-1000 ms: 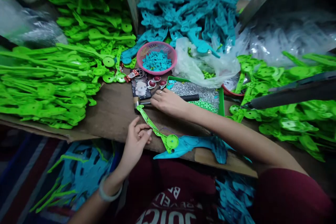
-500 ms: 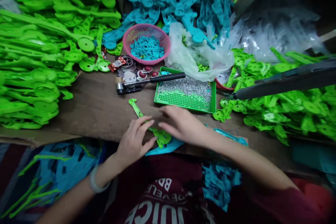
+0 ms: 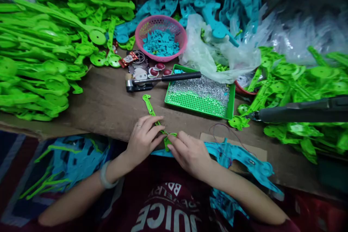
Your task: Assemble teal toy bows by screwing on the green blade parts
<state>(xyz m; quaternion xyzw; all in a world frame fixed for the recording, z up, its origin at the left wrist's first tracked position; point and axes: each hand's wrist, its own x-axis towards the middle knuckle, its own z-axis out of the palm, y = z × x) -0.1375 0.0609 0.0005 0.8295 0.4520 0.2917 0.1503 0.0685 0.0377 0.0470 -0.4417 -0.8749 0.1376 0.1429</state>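
Note:
A long, narrow green plastic part [image 3: 149, 106] lies slantwise on the table edge in front of me, one hooked end pointing away. My left hand [image 3: 143, 138] has its fingers bent together over the part's middle. Against the wider near end, my right hand [image 3: 190, 154] presses its curled fingers, thumb tucked in close. The fingertips of both hands almost meet there; whether a small piece is between them is too fine to see. Beneath the near end shows the edge of a blue plastic part [image 3: 163, 153], mostly covered by the hands.
A green tray [image 3: 187, 110] holds small silvery pieces, with a hammer [image 3: 176, 77] across its rim. Behind are a pink basket [image 3: 161, 58] of blue bits and a plastic bag [image 3: 199, 56]. A dark power tool [image 3: 296, 111] juts in from the right. Green parts [image 3: 46, 65] pile up left.
My right hand has moved down and closed in on the near end of the green part. The left hand's fingers have drawn together. The view has shifted, showing more blue parts at right.

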